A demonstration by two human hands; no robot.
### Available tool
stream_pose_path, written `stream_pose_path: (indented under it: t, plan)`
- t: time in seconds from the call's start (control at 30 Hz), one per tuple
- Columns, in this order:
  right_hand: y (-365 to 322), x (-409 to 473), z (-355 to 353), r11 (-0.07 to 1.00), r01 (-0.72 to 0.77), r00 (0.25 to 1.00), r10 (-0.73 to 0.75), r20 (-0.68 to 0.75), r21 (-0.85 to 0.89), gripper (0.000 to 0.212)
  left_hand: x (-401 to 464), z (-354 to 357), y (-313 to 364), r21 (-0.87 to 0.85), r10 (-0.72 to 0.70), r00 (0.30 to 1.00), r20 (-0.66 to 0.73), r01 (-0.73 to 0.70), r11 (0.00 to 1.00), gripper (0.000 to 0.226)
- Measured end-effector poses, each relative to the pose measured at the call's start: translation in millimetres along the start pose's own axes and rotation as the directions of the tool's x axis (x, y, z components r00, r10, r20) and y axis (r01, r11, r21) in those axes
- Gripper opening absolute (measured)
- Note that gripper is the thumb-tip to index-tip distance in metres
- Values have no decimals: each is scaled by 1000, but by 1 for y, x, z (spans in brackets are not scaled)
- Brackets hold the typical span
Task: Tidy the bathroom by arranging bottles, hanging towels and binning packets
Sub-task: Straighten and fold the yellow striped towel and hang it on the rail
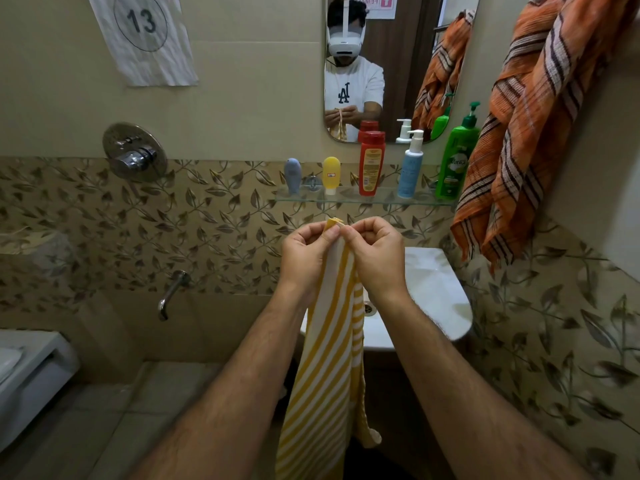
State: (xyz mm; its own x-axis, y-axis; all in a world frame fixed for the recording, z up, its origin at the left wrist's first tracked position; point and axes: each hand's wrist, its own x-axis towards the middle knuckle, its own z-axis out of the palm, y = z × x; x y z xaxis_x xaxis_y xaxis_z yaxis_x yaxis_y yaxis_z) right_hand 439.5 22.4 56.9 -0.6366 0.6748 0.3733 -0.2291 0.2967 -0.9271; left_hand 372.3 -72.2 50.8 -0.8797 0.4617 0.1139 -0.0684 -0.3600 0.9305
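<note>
A yellow-and-white striped towel hangs straight down in front of me. My left hand and my right hand pinch its top edge side by side, just below the glass shelf. On the shelf stand a grey-blue tube, a yellow tube, a red bottle, a blue-and-white pump bottle and a green pump bottle. An orange striped towel hangs on the right wall.
A white washbasin sits behind the towel at the right. A mirror hangs above the shelf. A chrome mixer valve and a spout are on the left wall; a white toilet tank is at far left.
</note>
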Motion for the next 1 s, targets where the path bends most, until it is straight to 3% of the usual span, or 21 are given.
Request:
stream_pose_path:
  t: [0.13, 0.3, 0.4, 0.47, 0.57, 0.67, 0.77, 0.83, 0.93, 1.0]
  plan:
    - [5, 5, -10, 998, -45, 976, 55, 212, -51, 10, 10, -5, 14, 106, 21, 1000, 15, -23, 994, 11]
    - [17, 1, -20, 983, -173, 928, 145, 343, 53, 7, 13, -9, 27, 295, 54, 988, 143, -94, 951, 5]
    - [21, -1, -21, 965, -236, 909, 179, 376, 112, 28, 12, -8, 31, 436, 85, 971, 224, -178, 882, 7]
    - [22, -2, -21, 947, -267, 892, 173, 417, 179, 34, 11, -8, 34, 468, 107, 958, 264, -225, 855, 7]
    - [20, -4, -20, 908, -330, 834, 152, 531, 258, 24, 10, -9, 40, 480, 119, 933, 338, -280, 831, 5]
    - [20, -5, -19, 874, -424, 770, 211, 602, 237, 30, 9, -14, 47, 504, 173, 911, 376, -357, 786, 8]
    - [19, -6, -20, 934, -354, 779, 263, 569, 53, 12, 10, -19, 51, 531, 204, 906, 371, -387, 754, 7]
    - [20, -6, -16, 956, -281, 843, 289, 455, -87, 8, 9, -22, 51, 533, 209, 907, 366, -389, 752, 6]
    - [24, -6, -13, 946, -116, 930, 211, 302, -304, 17, 7, -24, 50, 543, 261, 903, 342, -417, 729, 9]
    - [26, -8, -14, 945, -33, 949, 132, 288, -324, 17, 8, -26, 49, 590, 316, 895, 316, -446, 673, 10]
